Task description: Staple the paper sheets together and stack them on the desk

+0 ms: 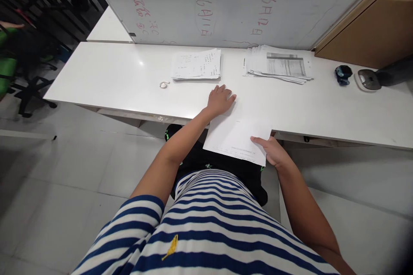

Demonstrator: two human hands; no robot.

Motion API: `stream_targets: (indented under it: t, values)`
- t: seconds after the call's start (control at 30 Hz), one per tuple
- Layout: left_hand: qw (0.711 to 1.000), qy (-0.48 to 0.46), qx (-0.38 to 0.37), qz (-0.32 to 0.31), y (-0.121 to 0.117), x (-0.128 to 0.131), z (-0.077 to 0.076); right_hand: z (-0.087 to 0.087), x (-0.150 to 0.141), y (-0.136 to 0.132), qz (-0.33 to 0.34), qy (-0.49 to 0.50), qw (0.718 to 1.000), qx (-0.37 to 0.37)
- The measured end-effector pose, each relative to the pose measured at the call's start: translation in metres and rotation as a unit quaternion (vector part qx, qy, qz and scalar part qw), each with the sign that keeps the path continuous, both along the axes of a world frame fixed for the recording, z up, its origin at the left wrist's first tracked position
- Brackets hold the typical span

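My right hand [273,150] pinches the right edge of a mostly blank white sheet of paper [238,135], thumb on top and fingers hidden underneath. The sheet overhangs the front edge of the white table [129,81], with faint print along its near side. My left hand [220,99] lies flat at the sheet's far left corner, fingers spread towards the back of the table. Just beyond it sits a neat stack of handwritten papers [196,65]. A looser stack of printed papers [279,66] lies farther right, its sheets fanned unevenly.
A small white coiled item [164,84] lies left of the handwritten stack. At the right are a dark watch-like object [343,74] and a white-rimmed container [368,80]. A whiteboard [232,4] with red writing stands behind, beside a cardboard box [364,25]. Office chairs [29,77] stand at left.
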State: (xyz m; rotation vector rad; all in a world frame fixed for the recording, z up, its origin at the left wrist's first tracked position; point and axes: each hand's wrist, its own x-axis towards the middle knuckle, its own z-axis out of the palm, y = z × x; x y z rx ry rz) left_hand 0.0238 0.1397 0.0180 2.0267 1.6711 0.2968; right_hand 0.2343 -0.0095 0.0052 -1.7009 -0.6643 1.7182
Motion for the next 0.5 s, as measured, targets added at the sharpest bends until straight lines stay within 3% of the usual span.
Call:
stream_targets:
  t: [0.5]
  values:
    - [1.000, 0.001, 0.010, -0.001, -0.0001, 0.0001, -0.0015, -0.0075, 0.0027, -0.0011, 0.007, -0.002, 1.000, 0.008]
